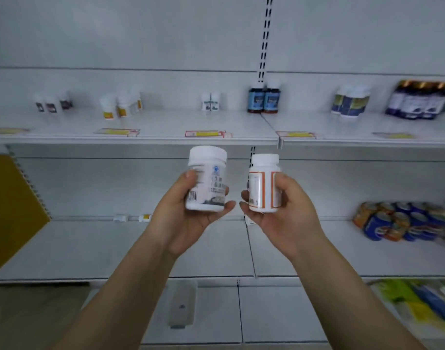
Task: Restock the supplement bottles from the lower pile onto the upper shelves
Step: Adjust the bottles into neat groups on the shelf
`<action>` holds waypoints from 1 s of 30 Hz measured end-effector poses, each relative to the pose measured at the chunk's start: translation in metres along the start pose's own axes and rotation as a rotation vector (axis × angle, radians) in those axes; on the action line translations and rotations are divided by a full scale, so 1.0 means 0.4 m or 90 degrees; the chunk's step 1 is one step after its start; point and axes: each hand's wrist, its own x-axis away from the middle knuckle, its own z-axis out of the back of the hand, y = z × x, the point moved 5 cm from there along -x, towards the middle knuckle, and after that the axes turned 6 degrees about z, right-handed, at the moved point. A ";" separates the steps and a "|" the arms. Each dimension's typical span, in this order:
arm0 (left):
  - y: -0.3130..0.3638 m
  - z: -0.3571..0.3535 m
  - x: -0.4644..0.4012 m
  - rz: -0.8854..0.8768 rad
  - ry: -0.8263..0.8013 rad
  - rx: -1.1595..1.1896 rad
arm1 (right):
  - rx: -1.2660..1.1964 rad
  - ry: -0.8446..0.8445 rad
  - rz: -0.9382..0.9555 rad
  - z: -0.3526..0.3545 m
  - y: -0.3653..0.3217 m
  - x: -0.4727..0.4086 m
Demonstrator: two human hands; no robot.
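My left hand (183, 210) grips a wide white bottle (206, 178) with a white cap, a barcode and a grey-printed label. My right hand (279, 210) grips a narrower white bottle (263, 183) with an orange-edged label. Both bottles are upright, side by side, held just below the front edge of the upper shelf (165, 140). That shelf carries small groups of bottles: white ones (211, 101) near the middle, dark blue-labelled ones (263, 99) beside them, and white ones with yellow labels (121, 104) to the left.
More bottles stand at the upper shelf's far left (52, 103) and right (351, 102), with dark bottles (418, 101) beyond. Blue and orange cans (398, 221) lie on the middle shelf (115, 248) at right. Yellow-green packs (418, 304) sit lower right. A yellow panel (11, 205) flanks the left.
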 end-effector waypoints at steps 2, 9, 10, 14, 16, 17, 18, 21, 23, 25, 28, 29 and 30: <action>-0.009 -0.065 0.007 -0.018 -0.005 -0.050 | -0.005 -0.017 -0.013 0.010 -0.069 0.027; -0.116 -0.262 0.041 -0.024 0.001 -0.077 | -0.141 -0.039 -0.051 0.074 -0.265 0.126; -0.133 -0.282 0.044 -0.029 0.008 -0.091 | -0.145 -0.039 -0.050 0.087 -0.284 0.136; -0.174 -0.340 0.060 -0.049 0.025 -0.088 | -0.063 -0.073 -0.060 0.129 -0.340 0.173; -0.174 -0.361 0.068 -0.064 0.018 -0.085 | -0.046 -0.092 -0.064 0.131 -0.357 0.188; -0.171 -0.367 0.072 -0.073 0.015 -0.086 | -0.046 -0.099 -0.060 0.127 -0.361 0.195; -0.166 -0.373 0.077 -0.080 0.011 -0.087 | -0.052 -0.104 -0.050 0.120 -0.365 0.201; -0.151 -0.379 0.082 -0.086 0.002 -0.109 | -0.092 -0.114 0.006 0.098 -0.379 0.209; -0.141 -0.373 0.077 -0.084 0.011 -0.132 | -0.100 -0.119 0.039 0.090 -0.389 0.208; -0.132 -0.372 0.063 -0.076 0.013 -0.148 | -0.038 -0.124 0.064 0.087 -0.399 0.202; -0.130 -0.388 0.033 -0.044 -0.016 -0.147 | 0.047 -0.091 0.099 0.097 -0.421 0.193; -0.136 -0.398 0.017 -0.030 -0.032 -0.147 | 0.061 -0.077 0.111 0.105 -0.433 0.192; -0.146 -0.410 0.000 -0.016 -0.049 -0.150 | 0.068 -0.058 0.120 0.114 -0.447 0.193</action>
